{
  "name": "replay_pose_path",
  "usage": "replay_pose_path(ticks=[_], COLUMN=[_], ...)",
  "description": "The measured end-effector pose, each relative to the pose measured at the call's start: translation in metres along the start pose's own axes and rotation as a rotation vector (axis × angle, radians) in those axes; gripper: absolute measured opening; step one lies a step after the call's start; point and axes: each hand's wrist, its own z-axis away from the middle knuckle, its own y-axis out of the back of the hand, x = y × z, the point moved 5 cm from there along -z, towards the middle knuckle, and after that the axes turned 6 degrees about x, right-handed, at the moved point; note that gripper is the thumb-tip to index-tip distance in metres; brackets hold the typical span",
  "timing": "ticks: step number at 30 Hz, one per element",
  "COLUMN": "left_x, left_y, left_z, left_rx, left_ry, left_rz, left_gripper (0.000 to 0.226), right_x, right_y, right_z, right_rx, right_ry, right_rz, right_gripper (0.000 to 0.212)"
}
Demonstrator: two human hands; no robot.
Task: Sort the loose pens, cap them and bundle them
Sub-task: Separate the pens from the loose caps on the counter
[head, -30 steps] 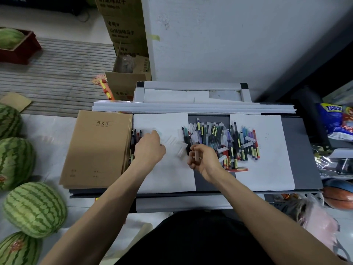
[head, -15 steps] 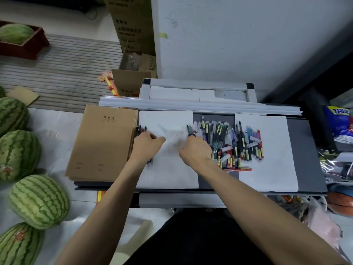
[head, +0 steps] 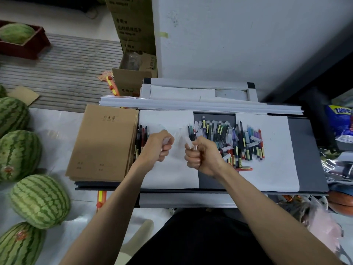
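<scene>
We work at a dark grey counter [head: 305,153] with two white paper sheets on it. The left sheet [head: 168,175] lies beside a stack of brown notebooks [head: 103,144]; the right sheet [head: 275,159] sits further along. Between the sheets, and spilling onto the right one, is the main pile of loose pens [head: 233,142], many-coloured, lying roughly parallel with clear caps mixed in among them. A smaller row of sorted pens [head: 141,136], dark and red, lies at the left sheet's edge, just beside the notebooks. A few loose clear caps [head: 179,133] rest on the left sheet between our hands.

Our right hand [head: 202,155] is closed in a fist around a pen [head: 195,147], whose reddish end shows near the thumb with something clear and pale against it; whether that is a cap already seated we cannot tell. Our left hand [head: 159,145] is curled shut around a small pale piece [head: 166,140], probably a cap, pinched at the fingertips.

We judge the pens to be light, stiff and smooth-barrelled, apt to roll or slide, so the barrel is best gripped mid-length with the tip end free. The caps look thin, nearly transparent and easy to lose against white paper; we would pinch one by its closed end and push it straight on, since a skewed press could miss the tip. Bundling will want the pens squared together first.
</scene>
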Motion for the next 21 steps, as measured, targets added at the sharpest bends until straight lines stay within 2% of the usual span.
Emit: replay_pose_path(ticks=[3, 6, 8, 13, 17, 19, 21], left_x=[0.004, 0.007, 0.006, 0.004, -0.001, 0.005, 0.012], left_y=[-0.012, -0.019, -0.018, 0.003, 0.026, 0.035, 0.034], left_z=[0.000, 0.002, 0.004, 0.001, -0.015, -0.020, -0.018], left_rx=[-0.012, -0.022, -0.006, 0.155, 0.374, 0.443, 0.434], left_ry=[-0.014, -0.067, -0.082, -0.074, 0.100, -0.063, -0.255], left_rz=[-0.047, -0.018, -0.030, -0.056, -0.066, -0.284, -0.691], left_gripper=[0.039, 0.033, 0.029, 0.021, 0.021, 0.020, 0.009], right_x=[-0.004, -0.005, -0.006, -0.004, 0.000, -0.004, -0.016], right_y=[-0.003, -0.010, -0.011, 0.000, 0.022, 0.031, 0.035], right_z=[0.006, 0.006, 0.002, -0.013, -0.020, -0.021, -0.021], right_rx=[-0.143, -0.257, -0.249, -0.045, 0.237, 0.382, 0.513], right_ry=[-0.017, -0.033, -0.018, -0.011, -0.054, -0.038, 0.096], right_rz=[-0.037, -0.096, -0.125, -0.080, -0.090, -0.004, 0.348], right_gripper=[0.015, 0.022, 0.031, 0.038, 0.038, 0.040, 0.036])
